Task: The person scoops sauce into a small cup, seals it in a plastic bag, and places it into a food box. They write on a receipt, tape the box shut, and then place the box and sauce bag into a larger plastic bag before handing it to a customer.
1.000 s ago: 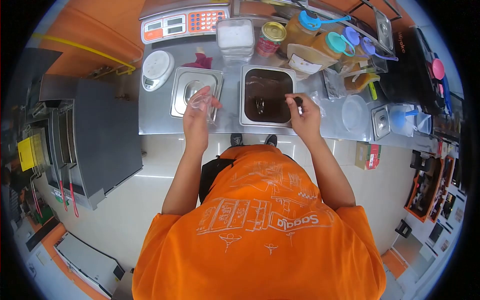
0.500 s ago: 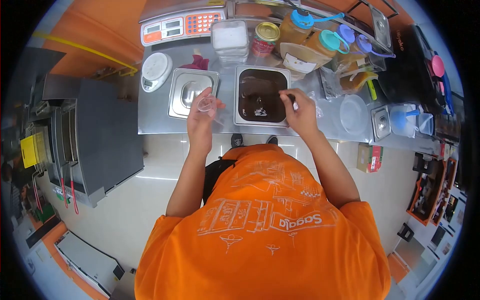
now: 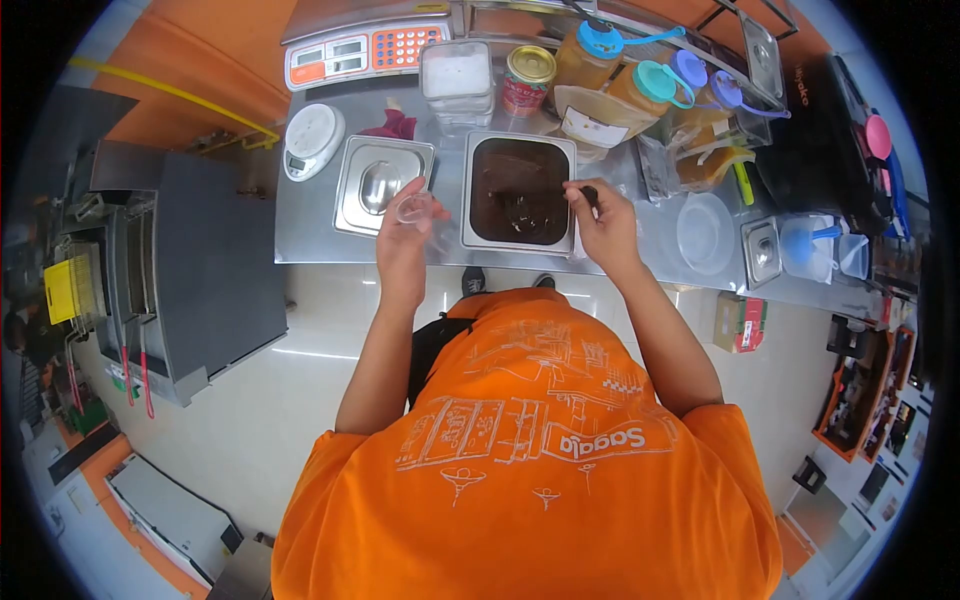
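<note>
A small clear plastic cup (image 3: 413,208) is held in my left hand (image 3: 402,240), beside the steel lid (image 3: 352,205) and left of the square steel pan. Dark brown, glossy sauce (image 3: 515,180) fills the pan (image 3: 470,236). At the pan's right rim my right hand (image 3: 608,228) is closed, with thumb and forefinger pinched together. A small dark thing (image 3: 590,195) shows between its fingers; it is too small to make out fully.
Behind stand a price scale (image 3: 345,56), a clear container of white stuff (image 3: 457,78), a red can (image 3: 527,80) and capped sauce bottles (image 3: 650,85). A round white scale (image 3: 313,140) is at the left, a round clear lid (image 3: 705,234) at the right.
My right hand has shifted slightly, and the dark thing between its fingers now shows. The left hand still holds the cup in nearly the same place.
</note>
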The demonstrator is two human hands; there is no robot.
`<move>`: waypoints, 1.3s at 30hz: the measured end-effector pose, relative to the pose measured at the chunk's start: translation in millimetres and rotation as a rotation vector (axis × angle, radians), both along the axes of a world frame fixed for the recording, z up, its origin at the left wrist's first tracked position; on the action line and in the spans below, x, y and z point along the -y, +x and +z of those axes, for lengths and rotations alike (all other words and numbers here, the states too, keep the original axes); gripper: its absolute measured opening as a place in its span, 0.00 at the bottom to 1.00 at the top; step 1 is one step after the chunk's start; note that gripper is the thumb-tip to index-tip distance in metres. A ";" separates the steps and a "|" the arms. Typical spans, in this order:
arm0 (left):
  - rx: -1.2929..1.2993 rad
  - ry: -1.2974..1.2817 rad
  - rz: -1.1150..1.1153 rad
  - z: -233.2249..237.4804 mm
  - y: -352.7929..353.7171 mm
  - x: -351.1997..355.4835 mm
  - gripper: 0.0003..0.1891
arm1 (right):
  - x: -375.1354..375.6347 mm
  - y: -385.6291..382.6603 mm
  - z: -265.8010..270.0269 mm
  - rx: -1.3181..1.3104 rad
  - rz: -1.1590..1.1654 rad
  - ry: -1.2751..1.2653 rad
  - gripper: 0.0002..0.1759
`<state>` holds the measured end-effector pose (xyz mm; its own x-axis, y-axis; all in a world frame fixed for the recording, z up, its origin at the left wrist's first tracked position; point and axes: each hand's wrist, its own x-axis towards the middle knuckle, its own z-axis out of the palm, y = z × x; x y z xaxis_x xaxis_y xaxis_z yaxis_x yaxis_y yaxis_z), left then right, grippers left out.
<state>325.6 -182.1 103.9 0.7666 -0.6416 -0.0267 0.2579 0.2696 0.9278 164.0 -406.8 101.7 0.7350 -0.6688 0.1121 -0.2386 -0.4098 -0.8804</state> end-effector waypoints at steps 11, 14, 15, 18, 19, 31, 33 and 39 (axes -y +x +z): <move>0.504 0.267 -0.023 7.2 3.2 3.5 0.29 | 14.1 -25.7 38.5 0.128 0.012 -0.294 0.05; 0.586 0.317 0.059 7.9 3.0 4.4 0.28 | 17.0 -21.6 26.6 0.166 0.001 -0.346 0.05; 0.589 0.317 0.051 8.4 3.8 5.0 0.28 | 18.7 -22.3 19.9 0.167 -0.006 -0.345 0.05; 0.546 0.331 0.039 11.7 5.8 5.6 0.30 | 17.4 -25.8 -2.2 0.098 0.039 -0.173 0.06; 0.530 0.342 0.048 13.6 5.4 5.5 0.30 | 14.7 -26.9 -8.0 0.061 0.023 -0.094 0.07; 0.487 0.362 0.080 10.7 5.1 4.3 0.30 | 14.1 -25.0 -20.6 0.092 -0.200 0.859 0.10; 0.482 0.368 0.082 10.3 4.7 4.0 0.30 | 20.2 -26.9 -19.6 0.150 -0.237 0.928 0.10; 0.446 0.352 0.077 5.4 6.0 6.2 0.30 | 36.6 -34.6 -9.1 0.265 -0.333 1.051 0.10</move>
<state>331.6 -188.3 109.3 0.7966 -0.5948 0.1080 -0.1875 -0.0732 0.9795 129.4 -443.4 92.7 0.5398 -0.6808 -0.4951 0.0476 0.6119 -0.7895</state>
